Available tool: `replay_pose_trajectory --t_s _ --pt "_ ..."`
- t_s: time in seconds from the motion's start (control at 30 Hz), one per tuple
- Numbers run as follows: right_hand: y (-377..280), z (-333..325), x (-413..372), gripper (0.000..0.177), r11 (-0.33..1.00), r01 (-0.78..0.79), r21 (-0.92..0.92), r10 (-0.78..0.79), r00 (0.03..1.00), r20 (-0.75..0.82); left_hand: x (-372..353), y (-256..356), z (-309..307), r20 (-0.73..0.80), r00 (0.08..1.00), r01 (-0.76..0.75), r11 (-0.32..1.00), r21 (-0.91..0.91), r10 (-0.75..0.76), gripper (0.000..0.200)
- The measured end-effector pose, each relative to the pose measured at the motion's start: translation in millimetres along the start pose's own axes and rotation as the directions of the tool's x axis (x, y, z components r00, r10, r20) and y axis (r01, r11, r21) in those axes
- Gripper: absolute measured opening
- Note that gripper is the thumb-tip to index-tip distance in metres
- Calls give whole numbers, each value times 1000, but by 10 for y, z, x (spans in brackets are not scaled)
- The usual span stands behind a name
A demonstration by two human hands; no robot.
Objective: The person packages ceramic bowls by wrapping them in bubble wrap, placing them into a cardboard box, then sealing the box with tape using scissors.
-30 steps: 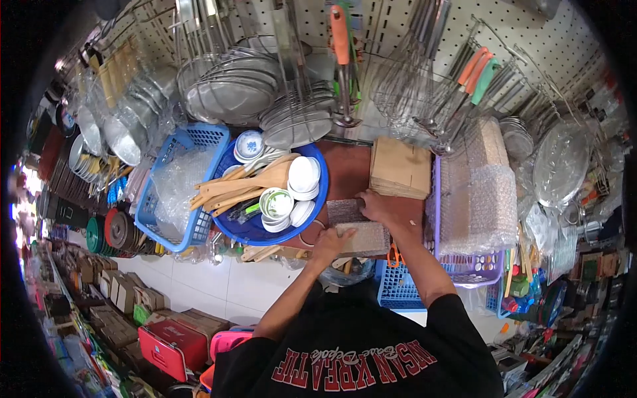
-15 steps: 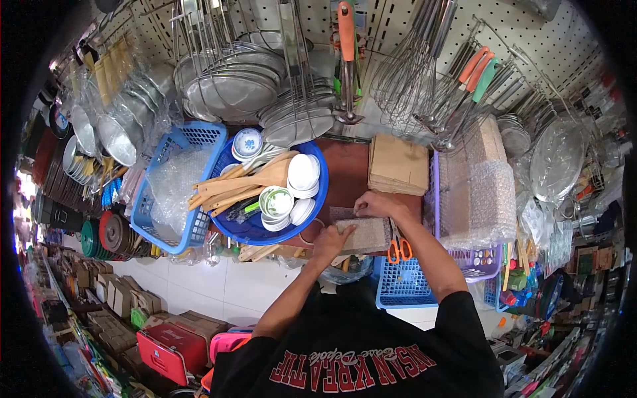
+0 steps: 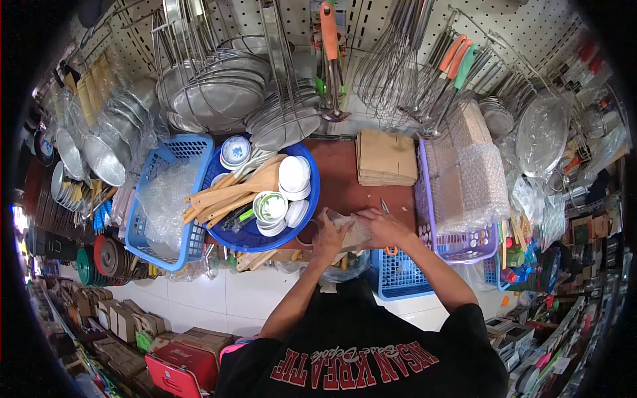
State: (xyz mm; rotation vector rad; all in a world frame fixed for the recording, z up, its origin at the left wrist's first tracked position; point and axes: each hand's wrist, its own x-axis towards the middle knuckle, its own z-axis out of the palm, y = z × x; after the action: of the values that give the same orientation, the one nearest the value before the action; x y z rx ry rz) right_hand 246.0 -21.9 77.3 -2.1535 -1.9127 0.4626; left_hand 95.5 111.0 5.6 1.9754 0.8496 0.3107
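A bubble-wrapped package [image 3: 357, 233] lies at the front edge of the red-brown table, its contents blurred by the clear wrap. My left hand [image 3: 331, 237] grips its left end, the fingers pointing up and away. On the right side, my right hand [image 3: 383, 227] is closed over the wrap. Orange-handled scissors [image 3: 391, 251] are partly covered by my right hand, with the metal tips showing beyond it. Beside my left hand is a brown tape roll [image 3: 307, 233], partly hidden.
A blue basin [image 3: 222, 233] holds wooden spatulas and bowls, left of the hands. Flat brown cardboard pieces [image 3: 386, 158] are stacked behind. Bubble-wrapped packages fill a purple basket [image 3: 464, 253] on the right. Left stands a blue basket [image 3: 136, 232]; strainers and whisks [image 3: 395, 76] hang above.
The package has been turned and its wrap is bunched between both hands. My right hand has come down onto it, and the scissors' tips now point out past that hand. The camera view has shifted slightly.
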Motion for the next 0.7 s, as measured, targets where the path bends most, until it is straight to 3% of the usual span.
replay_pose_trajectory --t_s 0.07,0.17,0.27,0.4,0.47,0.57,0.67,0.7 --pt "-2 75 -71 89 999 31 -38 -33 997 -64 -1 17 -1 -20 998 -61 998 22 61 63" --pt "-10 245 -116 92 970 34 -241 -72 986 -148 -9 79 -58 -7 987 -160 978 132 162 58" --pt "-50 263 -122 90 977 -64 -202 44 994 -104 7 100 -66 -1 992 -124 990 59 125 59" --pt "-194 232 -144 90 973 -213 -88 197 967 -160 -82 162 -207 -96 943 -319 948 13 319 59" --pt "-312 184 -138 90 947 -319 -39 311 941 -135 -255 124 -243 -133 914 -382 923 34 383 60" --pt "-334 228 -123 93 913 -408 26 407 904 -129 -543 -64 -172 -177 892 -435 897 -77 417 62" --pt "-364 280 -109 90 846 -508 163 531 830 -171 -758 -253 -104 -141 925 -373 915 -156 353 64" --pt "-379 284 -114 89 812 -539 225 577 799 -168 -773 -439 49 -145 933 -359 884 -298 330 67"
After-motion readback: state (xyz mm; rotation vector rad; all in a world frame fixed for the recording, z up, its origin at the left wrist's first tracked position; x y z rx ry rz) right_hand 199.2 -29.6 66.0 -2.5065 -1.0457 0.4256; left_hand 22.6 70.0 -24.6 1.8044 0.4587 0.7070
